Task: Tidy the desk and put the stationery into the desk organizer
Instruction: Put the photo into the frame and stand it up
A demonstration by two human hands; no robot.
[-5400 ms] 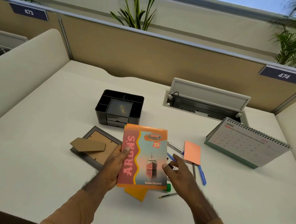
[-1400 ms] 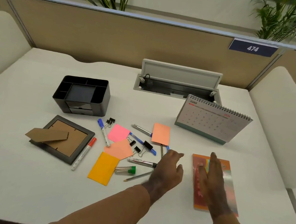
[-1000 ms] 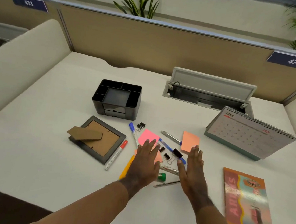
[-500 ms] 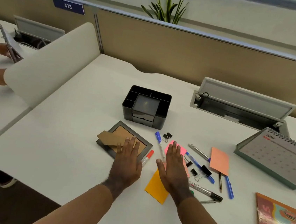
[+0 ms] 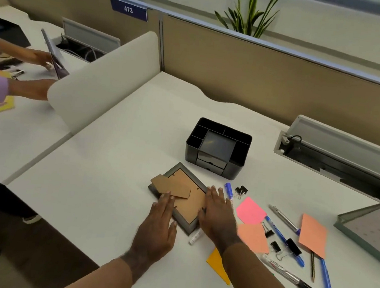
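The left hand (image 5: 159, 225) and right hand (image 5: 216, 214) are lying flat and open on either side of the face-down picture frame (image 5: 178, 199), gripping nothing yet. Behind it the desk organizer (image 5: 218, 146) is sitting empty, so sorting looks barely begun. To the right, four sticky-note pads, roughly seven pens and pencils, and about four binder clips are lying loose.

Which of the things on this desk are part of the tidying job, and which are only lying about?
Job:
- desk organizer
- pens, markers
- binder clips
- sticky notes
- picture frame, under left hand and right hand

Lying about:
- desk calendar
- cable tray
- plant
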